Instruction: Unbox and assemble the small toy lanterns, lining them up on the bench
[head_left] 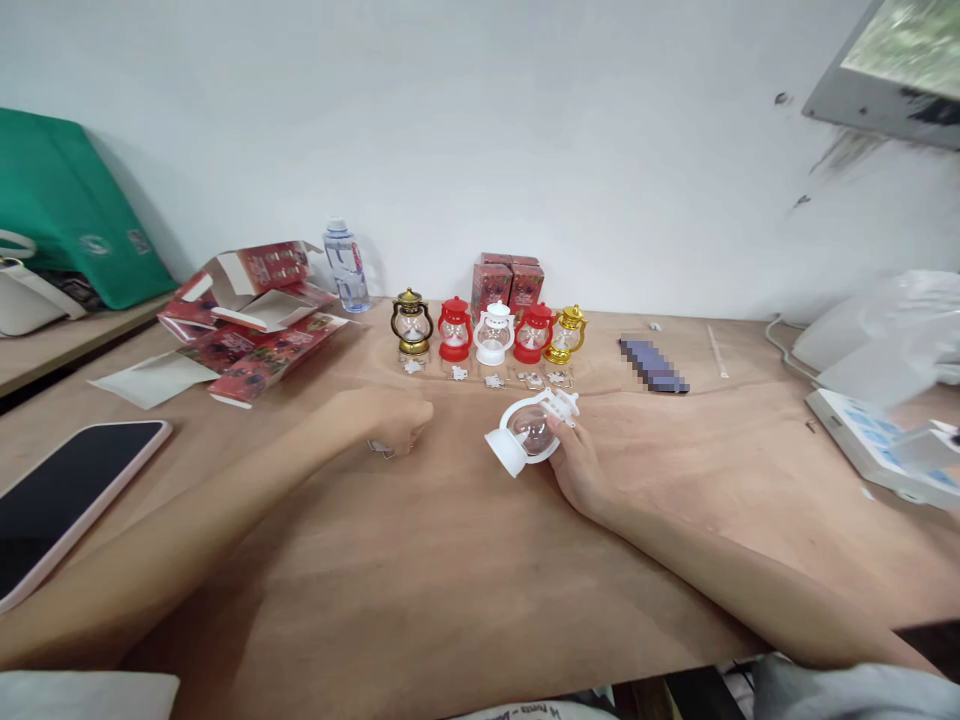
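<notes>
My right hand (581,465) grips a white lantern (531,430) by its upper part; the lantern is tilted, its base pointing down and left. My left hand (394,420) is closed over the table, with a small wire piece (381,449) showing under its fingers. Behind the hands several small lanterns stand upright in a row: a bronze one (412,325), a red one (454,330), a white one (494,335), another red one (533,335) and a gold one (565,337). Small wire pieces with white tags (495,381) lie in front of them.
Red boxes (491,285) stand by the wall. Opened red packaging (270,355) and a water bottle (346,268) are at the left, with a phone (71,490) nearer. To the right lie a pixelated dark object (652,366) and a power strip (877,445) beside plastic bags (877,330).
</notes>
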